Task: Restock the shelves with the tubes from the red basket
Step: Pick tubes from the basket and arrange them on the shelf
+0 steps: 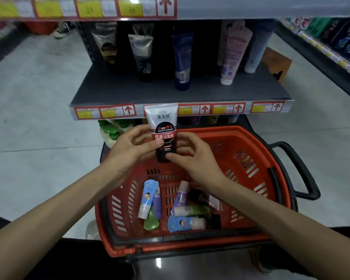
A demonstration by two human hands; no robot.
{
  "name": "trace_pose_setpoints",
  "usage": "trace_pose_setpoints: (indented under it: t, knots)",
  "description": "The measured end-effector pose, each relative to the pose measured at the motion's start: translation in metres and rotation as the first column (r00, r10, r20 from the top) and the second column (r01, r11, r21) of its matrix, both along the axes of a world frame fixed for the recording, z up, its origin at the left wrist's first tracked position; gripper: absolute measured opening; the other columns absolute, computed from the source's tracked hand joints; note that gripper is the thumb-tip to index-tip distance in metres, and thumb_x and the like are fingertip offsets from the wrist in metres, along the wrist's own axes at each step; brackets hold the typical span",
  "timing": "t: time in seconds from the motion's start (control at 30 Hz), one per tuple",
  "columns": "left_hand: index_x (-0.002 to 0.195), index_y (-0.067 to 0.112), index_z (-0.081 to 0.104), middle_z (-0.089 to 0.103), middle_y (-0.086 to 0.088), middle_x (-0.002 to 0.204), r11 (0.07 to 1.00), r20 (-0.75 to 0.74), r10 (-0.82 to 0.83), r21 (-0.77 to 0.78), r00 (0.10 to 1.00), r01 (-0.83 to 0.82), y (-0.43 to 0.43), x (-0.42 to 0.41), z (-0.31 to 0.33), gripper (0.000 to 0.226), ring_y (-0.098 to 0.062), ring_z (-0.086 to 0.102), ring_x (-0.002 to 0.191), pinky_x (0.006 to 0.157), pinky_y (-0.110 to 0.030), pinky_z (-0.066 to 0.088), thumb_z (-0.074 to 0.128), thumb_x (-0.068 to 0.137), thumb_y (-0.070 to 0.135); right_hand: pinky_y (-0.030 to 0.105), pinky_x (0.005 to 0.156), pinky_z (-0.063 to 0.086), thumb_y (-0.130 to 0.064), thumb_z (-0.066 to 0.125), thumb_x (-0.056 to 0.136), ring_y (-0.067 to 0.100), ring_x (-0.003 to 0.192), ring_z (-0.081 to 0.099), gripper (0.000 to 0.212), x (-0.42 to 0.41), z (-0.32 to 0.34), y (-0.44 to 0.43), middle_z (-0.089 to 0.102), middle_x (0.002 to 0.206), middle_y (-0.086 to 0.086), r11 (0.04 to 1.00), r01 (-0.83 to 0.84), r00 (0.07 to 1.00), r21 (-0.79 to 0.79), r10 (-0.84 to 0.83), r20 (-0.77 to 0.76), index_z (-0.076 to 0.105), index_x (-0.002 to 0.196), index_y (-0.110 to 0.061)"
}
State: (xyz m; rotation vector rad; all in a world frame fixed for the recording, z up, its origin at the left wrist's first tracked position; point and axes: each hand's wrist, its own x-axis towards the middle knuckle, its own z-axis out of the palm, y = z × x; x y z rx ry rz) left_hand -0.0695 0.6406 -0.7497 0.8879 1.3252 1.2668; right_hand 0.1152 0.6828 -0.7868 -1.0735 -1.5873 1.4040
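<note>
Noted fingers (151, 144) of left hand (133, 147) and right hand (194, 158) curled round cleanser tube (163, 126) above red basket (230, 142) (more tubes (148, 199) inside); recommend standing it cap-down in shelf (119, 91) gap, label outward.

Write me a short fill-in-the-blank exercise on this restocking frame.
1. The left hand and right hand grip the white-and-black tube with its cap pointing ____.
2. Its label reads CREAM ____.
3. Loose tubes lie in the ____ basket.
4. Arrows on the shelf edge point ____.
Missing words: down; CLEANSER; red; up.
</note>
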Motion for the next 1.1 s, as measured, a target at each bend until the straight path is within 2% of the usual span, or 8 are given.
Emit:
trace_pose_setpoints:
  t: [0.13, 0.3, 0.47, 0.63, 0.7, 0.83, 0.93, 1.1]
  knots:
    - [0.122, 0.011, 0.065, 0.075, -0.01, 0.113, 0.981, -0.083, 0.14, 0.145, 0.987, -0.127, 0.012, -0.02, 0.022, 0.055, -0.029, 0.07, 0.112, 0.098, -0.042, 0.057, 0.084, 0.071, 0.018, 0.043, 0.1, 0.055, -0.014, 0.081, 0.082, 0.018, 0.112, 0.067, 0.054, -0.034, 0.028, 0.023, 0.07, 0.123, -0.004, 0.996, -0.016, 0.998, 0.083, 0.021, -0.054, 0.061, 0.132, -0.021]
    - [0.112, 0.021, 0.067, 0.077, 0.003, 0.101, 0.94, -0.17, 0.253, 0.275, 0.952, -0.201, 0.035, -0.055, 0.051, 0.041, -0.014, 0.073, 0.101, 0.084, -0.03, 0.059, 0.085, 0.076, 0.015, 0.041, 0.097, 0.057, 0.002, 0.078, 0.081, 0.016, 0.106, 0.07, 0.049, -0.088, 0.062, 0.057, 0.073, 0.115, 0.002, 0.985, -0.003, 0.998, 0.173, 0.014, -0.066, 0.063, 0.124, -0.015]
    - [0.114, 0.018, 0.068, 0.076, 0.001, 0.1, 0.904, -0.251, 0.377, 0.308, 0.891, -0.296, 0.068, -0.099, 0.057, 0.038, -0.017, 0.074, 0.098, 0.082, -0.033, 0.061, 0.084, 0.081, 0.012, 0.038, 0.087, 0.061, 0.004, 0.075, 0.082, 0.012, 0.092, 0.073, 0.048, -0.15, 0.07, 0.091, 0.074, 0.102, -0.001, 0.982, 0.024, 1.0, 0.189, -0.02, -0.019, 0.063, 0.124, -0.017]
    - [0.1, 0.025, 0.067, 0.076, 0.001, 0.094, 0.9, -0.282, 0.409, 0.283, 0.868, -0.332, 0.115, -0.142, 0.053, 0.029, -0.02, 0.075, 0.092, 0.089, -0.043, 0.061, 0.083, 0.082, 0.01, 0.043, 0.085, 0.06, -0.005, 0.077, 0.078, 0.015, 0.087, 0.072, 0.043, -0.207, 0.064, 0.133, 0.075, 0.092, -0.004, 0.965, 0.128, 0.988, 0.228, -0.145, 0.061, 0.066, 0.117, -0.022]
    - [0.103, 0.019, 0.067, 0.077, -0.006, 0.098, 0.897, -0.306, 0.418, 0.29, 0.855, -0.334, 0.135, -0.157, 0.048, 0.029, -0.022, 0.075, 0.091, 0.086, -0.041, 0.062, 0.084, 0.081, 0.009, 0.044, 0.086, 0.059, -0.009, 0.077, 0.079, 0.021, 0.092, 0.072, 0.039, -0.225, 0.06, 0.15, 0.076, 0.097, -0.001, 0.959, 0.15, 0.978, 0.241, -0.179, 0.107, 0.067, 0.114, -0.022]
    - [0.107, 0.013, 0.065, 0.074, 0.0, 0.093, 0.889, -0.347, 0.434, 0.313, 0.832, -0.333, 0.168, -0.175, 0.041, 0.033, 0.0, 0.071, 0.076, 0.076, -0.024, 0.061, 0.083, 0.081, 0.005, 0.03, 0.086, 0.055, -0.013, 0.074, 0.084, 0.025, 0.105, 0.07, 0.033, -0.251, 0.057, 0.181, 0.074, 0.111, 0.004, 0.947, 0.157, 0.946, 0.282, -0.226, 0.231, 0.068, 0.116, -0.019]
    - [0.101, 0.015, 0.067, 0.073, 0.005, 0.087, 0.889, -0.355, 0.438, 0.304, 0.826, -0.341, 0.19, -0.188, 0.033, 0.031, -0.006, 0.073, 0.079, 0.081, -0.033, 0.063, 0.086, 0.078, 0.007, 0.024, 0.082, 0.042, -0.013, 0.069, 0.09, 0.027, 0.115, 0.064, 0.032, -0.264, 0.055, 0.2, 0.069, 0.123, 0.006, 0.934, 0.135, 0.912, 0.33, -0.247, 0.327, 0.064, 0.122, -0.015]
    - [0.084, 0.021, 0.068, 0.074, 0.004, 0.081, 0.893, -0.382, 0.437, 0.296, 0.814, -0.339, 0.213, -0.199, 0.021, 0.024, -0.012, 0.072, 0.077, 0.082, -0.04, 0.063, 0.085, 0.077, 0.005, 0.028, 0.097, 0.043, -0.013, 0.067, 0.093, 0.026, 0.126, 0.058, 0.041, -0.275, 0.047, 0.221, 0.061, 0.136, 0.008, 0.933, 0.121, 0.905, 0.339, -0.244, 0.348, 0.057, 0.132, -0.012]
